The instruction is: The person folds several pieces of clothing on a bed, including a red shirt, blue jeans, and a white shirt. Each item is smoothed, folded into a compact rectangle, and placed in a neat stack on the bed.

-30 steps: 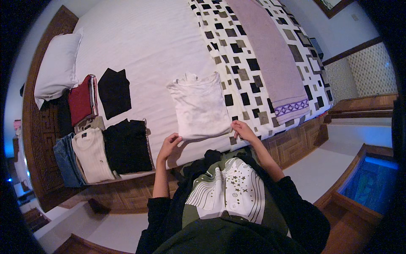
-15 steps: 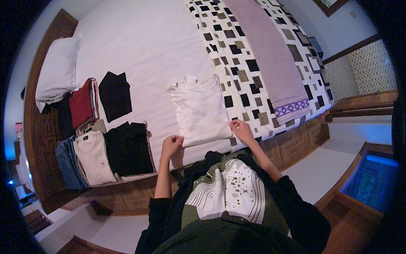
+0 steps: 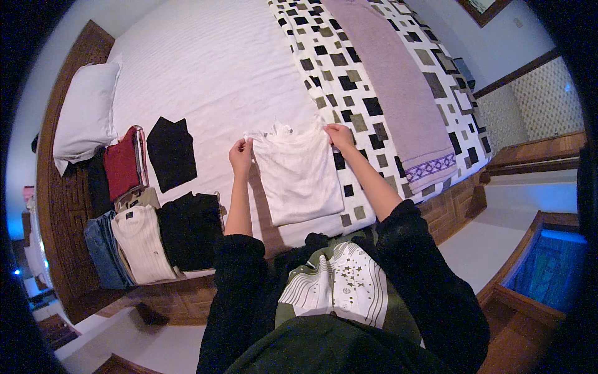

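A white shirt (image 3: 297,177) lies partly folded near the front edge of the bed, its collar end pointing away from me. My left hand (image 3: 240,155) pinches its far left corner, fingers closed on the cloth. At the far right corner my right hand (image 3: 339,137) grips the fabric in the same way. The shirt's lower end rests toward me on the white sheet (image 3: 205,75). Both forearms reach out in dark sleeves.
Left of the shirt lie a folded black garment (image 3: 172,153), a black stack (image 3: 189,229), a cream top (image 3: 146,247), jeans (image 3: 107,252) and a red folded garment (image 3: 124,165). A pillow (image 3: 87,112) leans by the headboard (image 3: 65,218). A patterned blanket (image 3: 367,106) and mauve towel (image 3: 398,93) cover the right side.
Both hands have moved away from me, from the shirt's near corners to its far corners. My arms are stretched further out, and the view has shifted slightly.
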`<state>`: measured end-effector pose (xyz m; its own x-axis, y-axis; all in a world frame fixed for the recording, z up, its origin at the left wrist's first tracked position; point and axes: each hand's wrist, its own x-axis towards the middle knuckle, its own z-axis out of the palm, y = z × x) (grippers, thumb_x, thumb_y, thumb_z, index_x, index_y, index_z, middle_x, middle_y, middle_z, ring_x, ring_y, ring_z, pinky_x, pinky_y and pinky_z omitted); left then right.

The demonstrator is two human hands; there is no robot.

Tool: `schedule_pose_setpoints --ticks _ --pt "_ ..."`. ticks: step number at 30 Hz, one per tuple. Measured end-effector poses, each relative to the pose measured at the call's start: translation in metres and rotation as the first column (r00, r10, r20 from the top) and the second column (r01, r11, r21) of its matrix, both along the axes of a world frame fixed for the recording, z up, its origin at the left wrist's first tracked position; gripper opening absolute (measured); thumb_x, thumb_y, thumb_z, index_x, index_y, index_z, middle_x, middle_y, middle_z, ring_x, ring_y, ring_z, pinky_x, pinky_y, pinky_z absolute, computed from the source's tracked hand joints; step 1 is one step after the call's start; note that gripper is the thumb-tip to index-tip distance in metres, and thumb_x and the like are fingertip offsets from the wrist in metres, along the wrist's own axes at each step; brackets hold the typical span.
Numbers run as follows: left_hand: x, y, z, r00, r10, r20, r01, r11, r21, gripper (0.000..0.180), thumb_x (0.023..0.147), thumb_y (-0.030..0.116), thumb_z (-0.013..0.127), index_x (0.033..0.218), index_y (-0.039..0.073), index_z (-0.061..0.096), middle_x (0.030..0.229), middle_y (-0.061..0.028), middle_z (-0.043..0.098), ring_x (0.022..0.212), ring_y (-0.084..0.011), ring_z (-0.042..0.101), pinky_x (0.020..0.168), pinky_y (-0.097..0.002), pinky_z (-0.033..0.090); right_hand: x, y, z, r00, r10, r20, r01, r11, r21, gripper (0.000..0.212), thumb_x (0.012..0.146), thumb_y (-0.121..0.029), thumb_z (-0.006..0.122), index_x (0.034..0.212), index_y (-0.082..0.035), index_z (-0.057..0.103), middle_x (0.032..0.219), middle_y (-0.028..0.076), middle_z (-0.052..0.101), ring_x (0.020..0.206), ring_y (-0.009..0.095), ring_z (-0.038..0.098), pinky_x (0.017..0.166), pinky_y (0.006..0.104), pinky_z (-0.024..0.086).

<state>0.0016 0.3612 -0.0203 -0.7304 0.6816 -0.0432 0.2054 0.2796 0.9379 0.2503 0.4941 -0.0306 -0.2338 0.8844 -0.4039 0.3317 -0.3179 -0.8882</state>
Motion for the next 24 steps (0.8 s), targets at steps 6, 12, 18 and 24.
schedule_pose_setpoints --ticks 6,12,18,24 --pt "-0.012 -0.022 -0.035 0.951 -0.142 0.275 0.179 0.977 -0.116 0.026 0.076 0.024 0.061 0.085 -0.001 0.060 0.066 -0.0016 0.057 0.056 -0.0067 0.049 0.052 -0.0207 0.039 0.016 -0.014 -0.005 0.999 0.041 0.007 -0.040 0.996 -0.074 0.030 0.079 -0.025 0.057 0.096 0.000 0.057 0.074 0.003 0.060 0.045 0.007 0.052 0.040 0.0215 0.037" --pt "0.014 -0.085 -0.003 0.842 -0.411 0.350 0.515 0.806 -0.293 0.025 0.075 0.024 0.062 0.082 -0.001 0.060 0.064 -0.0019 0.058 0.058 -0.0080 0.052 0.055 -0.0211 0.042 0.076 -0.063 -0.006 0.948 0.317 -0.034 -0.316 0.919 -0.236 0.027 0.080 -0.021 0.053 0.094 0.001 0.058 0.077 0.005 0.060 0.043 0.011 0.051 0.041 0.0233 0.041" --pt "0.033 -0.113 0.000 0.841 -0.323 0.434 0.451 0.861 -0.234 0.024 0.077 0.024 0.060 0.078 -0.001 0.059 0.063 -0.0020 0.057 0.057 -0.0081 0.052 0.054 -0.0216 0.042 0.099 -0.104 -0.007 0.945 0.320 -0.073 -0.322 0.859 -0.398 0.023 0.082 -0.020 0.050 0.095 -0.002 0.058 0.071 0.000 0.057 0.042 0.007 0.046 0.039 0.0200 0.036" --pt "0.045 -0.135 0.001 0.662 -0.305 0.684 0.490 0.867 -0.087 0.026 0.084 0.026 0.051 0.079 0.002 0.057 0.061 0.0013 0.053 0.055 -0.0060 0.048 0.052 -0.0201 0.039 0.104 -0.124 -0.009 0.939 0.293 -0.178 -0.339 0.870 -0.359 0.026 0.083 -0.023 0.051 0.100 -0.003 0.055 0.063 -0.003 0.052 0.043 0.004 0.041 0.038 0.0183 0.032"
